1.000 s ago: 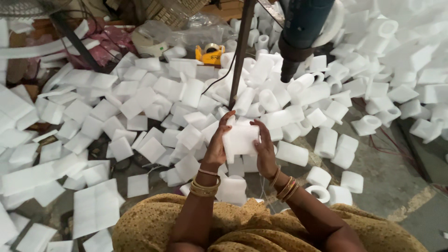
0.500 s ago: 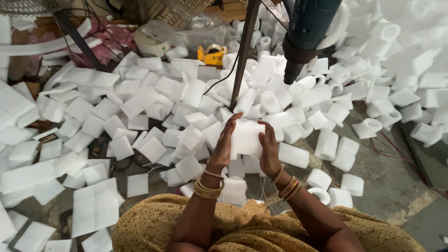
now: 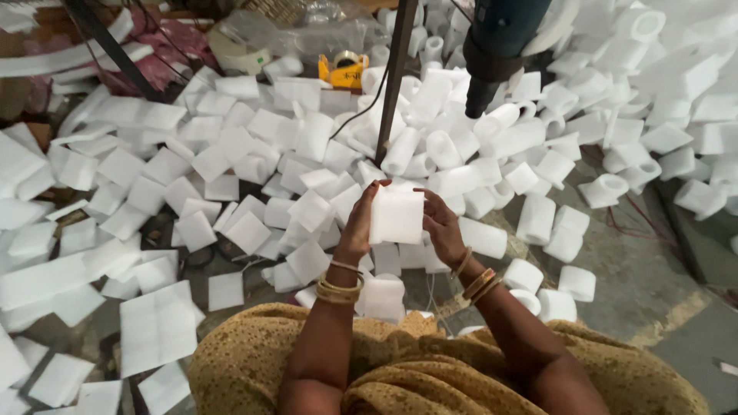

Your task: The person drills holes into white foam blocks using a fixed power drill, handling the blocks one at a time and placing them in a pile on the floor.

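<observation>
White foam sheet (image 3: 397,215) held up at centre frame, left hand (image 3: 360,224) at its nine o'clock edge, right hand (image 3: 442,227) at three o'clock; fingers of both curled and pinching the edges, thumbs hidden behind. Looks like rolling into a tube, judging by the finished foam rolls (image 3: 538,219) heaped from twelve to three o'clock. Best done by keeping both edges level, curling evenly, overlapping squarely without creasing. Dark pole (image 3: 393,84) and blue-green tool (image 3: 496,46) at twelve to one o'clock. Flat foam squares (image 3: 154,200) spread at nine o'clock, yellow tape dispenser (image 3: 343,71) at eleven.
</observation>
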